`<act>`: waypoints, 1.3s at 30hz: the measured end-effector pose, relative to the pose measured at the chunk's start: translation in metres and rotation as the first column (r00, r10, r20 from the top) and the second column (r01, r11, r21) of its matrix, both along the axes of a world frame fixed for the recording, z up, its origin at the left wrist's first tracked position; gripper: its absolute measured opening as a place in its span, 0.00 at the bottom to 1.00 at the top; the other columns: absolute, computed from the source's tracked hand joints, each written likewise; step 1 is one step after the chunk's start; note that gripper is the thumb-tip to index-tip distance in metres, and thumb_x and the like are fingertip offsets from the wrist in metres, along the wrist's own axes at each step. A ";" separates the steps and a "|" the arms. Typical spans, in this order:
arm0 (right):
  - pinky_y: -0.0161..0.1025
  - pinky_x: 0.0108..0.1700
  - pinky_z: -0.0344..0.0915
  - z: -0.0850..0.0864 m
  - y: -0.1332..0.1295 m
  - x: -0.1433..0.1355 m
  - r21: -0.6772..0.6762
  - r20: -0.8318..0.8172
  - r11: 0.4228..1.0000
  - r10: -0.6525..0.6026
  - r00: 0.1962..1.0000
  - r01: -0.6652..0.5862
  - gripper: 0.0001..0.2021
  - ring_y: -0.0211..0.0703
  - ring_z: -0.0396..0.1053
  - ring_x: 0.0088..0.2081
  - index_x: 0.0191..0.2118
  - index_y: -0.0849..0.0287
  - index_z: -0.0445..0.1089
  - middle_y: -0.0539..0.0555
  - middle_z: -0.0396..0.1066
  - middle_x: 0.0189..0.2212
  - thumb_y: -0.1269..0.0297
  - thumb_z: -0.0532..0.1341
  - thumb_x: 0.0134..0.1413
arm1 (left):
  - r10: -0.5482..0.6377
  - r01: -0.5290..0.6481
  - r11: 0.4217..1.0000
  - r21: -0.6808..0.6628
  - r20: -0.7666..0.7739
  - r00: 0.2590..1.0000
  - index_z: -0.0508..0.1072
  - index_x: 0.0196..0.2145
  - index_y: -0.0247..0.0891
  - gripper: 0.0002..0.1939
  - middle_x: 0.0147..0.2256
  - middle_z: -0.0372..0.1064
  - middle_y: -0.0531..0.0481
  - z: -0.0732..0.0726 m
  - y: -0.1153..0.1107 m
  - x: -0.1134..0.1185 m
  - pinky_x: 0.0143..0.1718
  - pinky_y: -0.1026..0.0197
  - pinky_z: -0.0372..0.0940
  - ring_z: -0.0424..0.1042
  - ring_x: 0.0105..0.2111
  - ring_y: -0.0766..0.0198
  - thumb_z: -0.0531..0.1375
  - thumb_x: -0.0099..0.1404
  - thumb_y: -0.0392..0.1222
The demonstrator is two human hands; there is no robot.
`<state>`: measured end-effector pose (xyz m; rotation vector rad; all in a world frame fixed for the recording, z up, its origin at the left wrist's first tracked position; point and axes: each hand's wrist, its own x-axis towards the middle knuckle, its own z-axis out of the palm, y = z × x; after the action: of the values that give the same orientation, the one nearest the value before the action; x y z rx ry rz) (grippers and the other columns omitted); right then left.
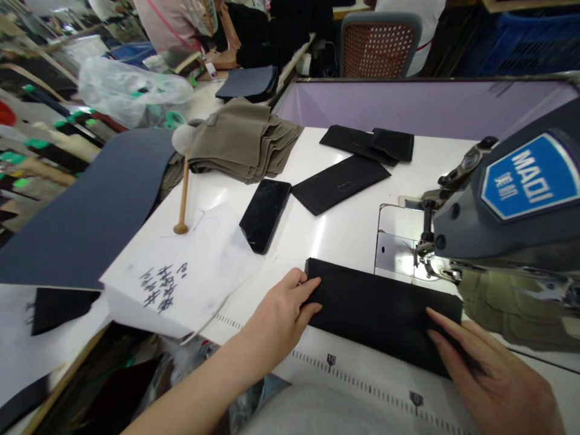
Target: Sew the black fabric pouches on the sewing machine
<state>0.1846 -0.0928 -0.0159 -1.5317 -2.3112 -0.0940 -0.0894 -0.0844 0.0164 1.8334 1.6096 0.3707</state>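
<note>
A long black fabric piece (371,308), folded flat, lies on the white sewing table in front of the sewing machine (507,199). My left hand (290,305) pinches its left end between thumb and fingers. At its right end, my right hand (493,368) grips the edge, thumb and forefinger on top; the other fingers are partly hidden. The needle and presser foot (423,254) stand just beyond the fabric, apart from it. Farther back lie a black flat piece (342,184) with a small stitched rectangle and two overlapping black pieces (357,144).
A black phone (266,215) lies left of centre, near a stack of brown fabric (244,142). Left of it are a wooden-handled stick (183,193) and white paper with handwriting (172,272). Olive pieces (512,308) sit under the machine arm. Thread cones (58,154) crowd the far left.
</note>
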 end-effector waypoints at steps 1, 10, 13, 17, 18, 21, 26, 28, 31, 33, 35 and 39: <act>0.40 0.34 0.68 0.000 0.000 0.000 0.006 0.003 1.000 -0.003 1.000 0.003 0.18 0.46 0.71 0.35 0.41 0.59 0.68 0.56 0.72 0.33 0.55 0.46 0.57 | 0.004 -0.004 1.000 -0.003 -0.002 1.000 0.65 0.47 0.36 0.16 0.37 0.60 0.48 0.000 0.000 0.000 0.41 0.59 0.65 0.65 0.35 0.65 0.54 0.60 0.33; 0.40 0.33 0.68 -0.001 0.001 -0.001 0.022 0.040 1.000 -0.015 0.999 0.014 0.22 0.46 0.71 0.34 0.38 0.62 0.70 0.57 0.72 0.32 0.53 0.44 0.57 | 0.021 -0.021 1.000 0.004 -0.011 1.000 0.65 0.48 0.35 0.16 0.36 0.61 0.49 0.000 0.004 0.002 0.41 0.59 0.65 0.65 0.35 0.65 0.54 0.60 0.34; 0.40 0.32 0.68 0.002 0.002 -0.002 0.029 0.025 1.000 -0.012 1.000 0.011 0.22 0.47 0.71 0.34 0.38 0.62 0.70 0.58 0.72 0.31 0.53 0.44 0.57 | 0.028 -0.027 1.000 0.011 -0.016 0.999 0.65 0.48 0.36 0.16 0.36 0.61 0.49 0.000 0.004 0.003 0.40 0.59 0.65 0.66 0.34 0.65 0.54 0.61 0.34; 0.38 0.31 0.68 0.005 0.003 -0.004 0.010 -0.001 1.000 -0.017 1.000 0.017 0.22 0.45 0.71 0.32 0.37 0.63 0.70 0.57 0.72 0.30 0.54 0.44 0.58 | 0.027 -0.027 1.000 -0.002 -0.017 1.000 0.65 0.48 0.35 0.17 0.36 0.61 0.49 0.001 0.005 0.003 0.40 0.59 0.65 0.66 0.34 0.65 0.54 0.61 0.34; 0.38 0.32 0.68 0.005 0.003 -0.004 0.007 -0.006 1.000 -0.017 1.000 0.017 0.21 0.45 0.71 0.32 0.37 0.63 0.70 0.57 0.72 0.30 0.55 0.45 0.58 | 0.028 -0.028 1.000 -0.006 -0.016 0.999 0.65 0.48 0.34 0.17 0.35 0.61 0.49 0.002 0.005 0.003 0.40 0.59 0.65 0.66 0.34 0.65 0.54 0.61 0.33; 0.38 0.32 0.68 0.004 0.003 -0.005 0.008 -0.014 1.000 -0.017 1.000 0.017 0.21 0.45 0.71 0.33 0.37 0.63 0.70 0.57 0.72 0.29 0.55 0.45 0.58 | 0.037 -0.038 0.999 -0.018 -0.009 0.999 0.65 0.48 0.34 0.17 0.35 0.61 0.49 0.002 0.006 0.003 0.40 0.60 0.64 0.66 0.34 0.65 0.54 0.60 0.33; 0.38 0.31 0.68 0.002 0.002 -0.004 -0.016 -0.034 1.000 -0.023 0.999 0.023 0.20 0.44 0.71 0.32 0.38 0.62 0.70 0.56 0.72 0.30 0.55 0.45 0.57 | 0.034 -0.034 0.999 -0.002 0.013 0.999 0.65 0.48 0.33 0.17 0.35 0.61 0.49 0.000 0.007 0.002 0.41 0.60 0.64 0.65 0.35 0.65 0.54 0.60 0.33; 0.38 0.31 0.68 0.002 0.002 -0.003 -0.019 -0.034 0.999 -0.030 0.999 0.030 0.20 0.44 0.71 0.33 0.38 0.62 0.70 0.56 0.72 0.30 0.55 0.45 0.57 | 0.035 -0.035 0.999 0.017 0.024 0.999 0.65 0.48 0.33 0.17 0.36 0.61 0.49 -0.002 0.006 0.002 0.41 0.61 0.64 0.66 0.35 0.65 0.54 0.60 0.33; 0.38 0.32 0.68 0.003 0.002 -0.003 -0.004 -0.030 1.000 -0.023 0.999 0.023 0.20 0.44 0.71 0.33 0.38 0.62 0.70 0.57 0.72 0.30 0.55 0.45 0.57 | 0.040 -0.041 0.998 0.040 0.025 0.999 0.66 0.47 0.33 0.16 0.36 0.61 0.49 -0.003 0.005 0.002 0.40 0.62 0.64 0.66 0.35 0.66 0.53 0.61 0.33; 0.37 0.32 0.68 0.004 0.002 -0.003 -0.008 -0.045 1.000 -0.011 0.999 0.011 0.20 0.43 0.71 0.32 0.38 0.63 0.70 0.56 0.71 0.29 0.56 0.46 0.58 | 0.048 -0.049 0.998 0.038 0.019 0.999 0.66 0.47 0.34 0.16 0.36 0.62 0.49 -0.003 0.005 0.002 0.40 0.62 0.64 0.66 0.35 0.65 0.53 0.60 0.33; 0.36 0.31 0.67 0.004 0.003 -0.004 -0.017 -0.062 1.000 -0.002 0.998 0.000 0.19 0.42 0.71 0.31 0.38 0.63 0.69 0.56 0.71 0.28 0.57 0.46 0.58 | 0.060 -0.060 0.998 0.022 0.014 0.998 0.67 0.47 0.34 0.16 0.36 0.62 0.49 -0.003 0.007 0.002 0.40 0.61 0.64 0.66 0.35 0.65 0.54 0.60 0.34; 0.36 0.30 0.67 0.004 0.004 -0.006 -0.030 -0.079 0.999 -0.018 0.997 0.015 0.17 0.42 0.70 0.31 0.39 0.62 0.69 0.55 0.71 0.29 0.58 0.47 0.57 | 0.079 -0.079 0.997 0.007 0.010 0.997 0.68 0.45 0.35 0.15 0.34 0.63 0.50 -0.002 0.011 0.002 0.39 0.61 0.64 0.66 0.33 0.65 0.54 0.60 0.35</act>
<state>0.1790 -0.0890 -0.0117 -1.5405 -2.2480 -0.0037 -0.0876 -0.0735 0.0143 1.7737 1.6799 0.4207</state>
